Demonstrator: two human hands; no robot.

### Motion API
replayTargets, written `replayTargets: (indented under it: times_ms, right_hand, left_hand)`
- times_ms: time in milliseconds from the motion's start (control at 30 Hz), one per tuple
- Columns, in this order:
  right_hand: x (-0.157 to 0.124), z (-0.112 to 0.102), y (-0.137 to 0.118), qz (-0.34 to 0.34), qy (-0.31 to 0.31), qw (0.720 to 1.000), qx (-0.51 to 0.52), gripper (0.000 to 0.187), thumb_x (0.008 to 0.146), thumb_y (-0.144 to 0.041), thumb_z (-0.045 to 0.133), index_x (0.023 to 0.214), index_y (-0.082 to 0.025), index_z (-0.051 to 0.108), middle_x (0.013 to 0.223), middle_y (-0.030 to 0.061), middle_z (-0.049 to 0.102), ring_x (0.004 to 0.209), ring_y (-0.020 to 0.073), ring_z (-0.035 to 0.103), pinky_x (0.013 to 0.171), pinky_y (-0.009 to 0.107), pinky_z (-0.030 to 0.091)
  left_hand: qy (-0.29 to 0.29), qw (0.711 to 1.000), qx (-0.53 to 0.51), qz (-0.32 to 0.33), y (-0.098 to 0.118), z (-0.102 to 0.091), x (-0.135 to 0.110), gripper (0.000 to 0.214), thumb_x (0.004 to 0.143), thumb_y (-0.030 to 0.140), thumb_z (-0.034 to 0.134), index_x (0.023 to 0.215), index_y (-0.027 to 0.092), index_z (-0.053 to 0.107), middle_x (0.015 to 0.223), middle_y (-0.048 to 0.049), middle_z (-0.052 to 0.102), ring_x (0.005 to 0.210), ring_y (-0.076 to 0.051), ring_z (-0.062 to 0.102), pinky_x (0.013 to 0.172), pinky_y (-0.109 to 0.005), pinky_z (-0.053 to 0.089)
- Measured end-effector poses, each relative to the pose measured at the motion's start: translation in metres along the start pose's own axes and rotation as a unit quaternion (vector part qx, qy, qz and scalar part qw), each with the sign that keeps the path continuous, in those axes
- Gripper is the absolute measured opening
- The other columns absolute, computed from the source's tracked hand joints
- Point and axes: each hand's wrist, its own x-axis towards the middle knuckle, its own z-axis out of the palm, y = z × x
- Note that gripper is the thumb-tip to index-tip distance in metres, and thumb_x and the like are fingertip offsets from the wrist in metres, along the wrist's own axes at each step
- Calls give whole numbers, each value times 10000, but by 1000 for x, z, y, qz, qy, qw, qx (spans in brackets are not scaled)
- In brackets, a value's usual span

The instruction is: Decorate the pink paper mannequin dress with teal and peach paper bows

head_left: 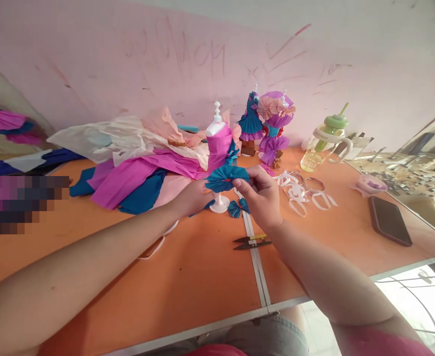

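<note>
Between both hands, in front of a small mannequin, is a pleated blue paper fan [225, 178]. My right hand [262, 195] pinches its right end between thumb and fingers. My left hand [193, 198] closes on the left end, its fingertips partly hidden. Behind stands the white mannequin [216, 129] on a round base, wrapped in magenta paper [217, 148] with blue pleats on its right side. A smaller blue paper bow [237, 207] lies on the table below the fan. Thread snips [252, 242] with a yellow part rest nearer to me.
Sheets of coloured crepe paper [128, 183] and a white plastic bag [109, 136] lie left. Two dressed mannequins [252, 118] stand behind. White ribbon loops [295, 190], a green-lidded bottle [323, 143] and a phone [390, 220] lie right. A metal seam [260, 277] crosses the orange table [210, 287].
</note>
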Motion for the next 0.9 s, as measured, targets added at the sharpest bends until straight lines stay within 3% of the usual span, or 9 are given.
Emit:
replayTargets:
  times_ms: [67,200,300,433,500,567,733,900]
  right_hand:
    - [1,-2,-3,-8,-13,1000,-27,201,808,-406,726,798,-218,655,701,-31,474,618,98,437,580,261,407]
    - [16,-3,-25,-105,14,984,-143,131,815,-366,727,840,-238,704,759,3,521,761,142,526,711,314,486]
    - [45,-7,-48,-172,-2,956,-238,127,787,-360,752,839,-247,726,1127,49,580,1065,212,552,964,409,472]
    - [79,-18,-61,-164,-118,916,-346,84,786,-280,746,863,-246,754,1479,-19,419,1434,327,253,1170,545,228]
    - [84,-21,-55,-150,-120,911,-364,109,783,-285,747,877,-231,758,1534,-18,356,1468,364,154,1169,603,169]
    - [82,-19,-44,-140,-114,912,-369,137,783,-332,745,869,-227,759,1552,-17,330,1467,384,149,1158,622,178]
    - [74,-3,-20,-135,-83,908,-387,159,787,-368,728,854,-224,738,1523,-13,365,1433,403,225,1117,639,254]
    - [69,3,-28,-137,-46,909,-390,113,820,-340,687,830,-227,684,1484,-3,407,1365,326,348,1086,548,343]
  left_hand:
    - [4,1000,7,2,-2,15,4,212,828,279,571,951,177,712,992,-67,743,970,-238,669,939,-383,519]
    - [-5,1000,-11,-3,-2,29,-2,297,913,364,484,924,156,696,908,-73,753,879,-225,697,837,-319,539]
    - [-27,999,-36,-3,-1,29,-7,358,942,405,448,1050,149,673,994,-85,757,913,-220,708,810,-285,545]
    - [-52,997,-64,3,-3,27,-9,428,970,439,391,1199,163,625,1128,-105,729,1028,-223,690,844,-295,547]
    - [-58,996,-72,4,-5,27,-9,451,975,452,378,1226,163,616,1138,-113,725,1034,-227,690,838,-305,552]
    - [-59,995,-75,5,-7,28,-8,462,973,465,381,1226,159,619,1141,-118,723,1032,-229,691,842,-313,551]
    - [-58,995,-76,-1,-9,29,-8,462,965,479,407,1237,166,611,1147,-107,720,1020,-220,689,862,-318,539]
    - [-54,996,-66,-6,-5,28,-9,429,966,463,409,1177,170,641,1133,-97,725,987,-214,691,838,-304,536]
